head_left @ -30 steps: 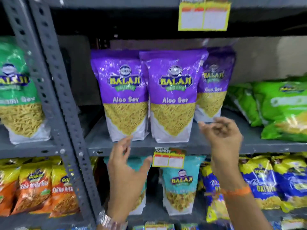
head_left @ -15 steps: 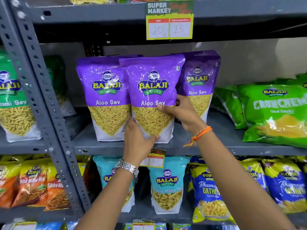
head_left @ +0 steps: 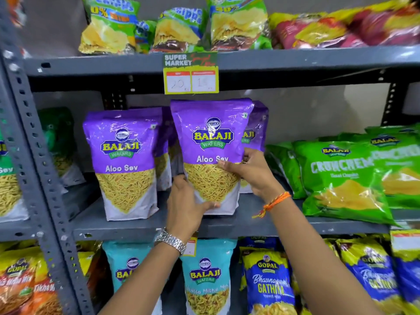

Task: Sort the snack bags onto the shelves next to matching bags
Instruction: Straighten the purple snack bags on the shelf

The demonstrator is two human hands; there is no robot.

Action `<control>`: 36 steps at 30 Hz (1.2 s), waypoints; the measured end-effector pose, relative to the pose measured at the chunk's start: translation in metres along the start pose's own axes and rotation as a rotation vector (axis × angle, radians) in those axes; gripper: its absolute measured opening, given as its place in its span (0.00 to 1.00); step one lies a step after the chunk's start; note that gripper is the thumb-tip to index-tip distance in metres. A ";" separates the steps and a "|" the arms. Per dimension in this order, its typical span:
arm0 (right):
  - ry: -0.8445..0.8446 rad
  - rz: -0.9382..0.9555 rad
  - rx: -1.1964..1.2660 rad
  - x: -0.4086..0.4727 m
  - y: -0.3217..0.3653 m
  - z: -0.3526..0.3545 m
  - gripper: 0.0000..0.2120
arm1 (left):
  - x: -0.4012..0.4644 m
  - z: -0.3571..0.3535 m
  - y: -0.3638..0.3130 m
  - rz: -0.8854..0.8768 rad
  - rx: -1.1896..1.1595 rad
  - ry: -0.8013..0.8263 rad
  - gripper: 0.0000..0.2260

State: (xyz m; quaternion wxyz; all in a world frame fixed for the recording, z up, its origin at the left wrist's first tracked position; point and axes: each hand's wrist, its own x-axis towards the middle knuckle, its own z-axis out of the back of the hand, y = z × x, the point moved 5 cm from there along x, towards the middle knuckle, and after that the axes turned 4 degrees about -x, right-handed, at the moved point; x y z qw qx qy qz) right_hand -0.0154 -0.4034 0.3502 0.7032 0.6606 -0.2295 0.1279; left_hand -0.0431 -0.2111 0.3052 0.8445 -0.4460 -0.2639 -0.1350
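Observation:
A purple Aloo Sev bag (head_left: 211, 137) stands upright on the grey middle shelf (head_left: 272, 223), held by both hands. My left hand (head_left: 186, 205) grips its lower left corner, thumb across the white bottom. My right hand (head_left: 250, 173) clasps its right edge at mid-height. A second purple Aloo Sev bag (head_left: 125, 160) stands to the left, apart from it. More purple bags (head_left: 256, 133) stand behind, partly hidden.
Green Crunchem bags (head_left: 345, 173) lie to the right on the same shelf. Teal Balaji bags (head_left: 204, 276) and blue Gopal Gathiya bags (head_left: 268, 283) fill the shelf below. Chip bags (head_left: 236, 21) sit above a price tag (head_left: 191, 73). A perforated grey upright (head_left: 41, 178) stands left.
Both hands rose from below the shelf and took hold of the middle purple bag, then shifted it right, away from the left bag. The camera tilted upward.

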 end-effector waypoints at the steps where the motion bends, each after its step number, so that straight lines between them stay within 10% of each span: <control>1: -0.003 0.011 -0.004 0.000 0.001 0.011 0.14 | 0.001 -0.007 -0.005 -0.005 -0.011 0.009 0.44; 36: -0.114 -0.037 0.022 -0.032 -0.014 0.080 0.37 | 0.019 -0.068 -0.007 -0.019 -0.170 0.353 0.44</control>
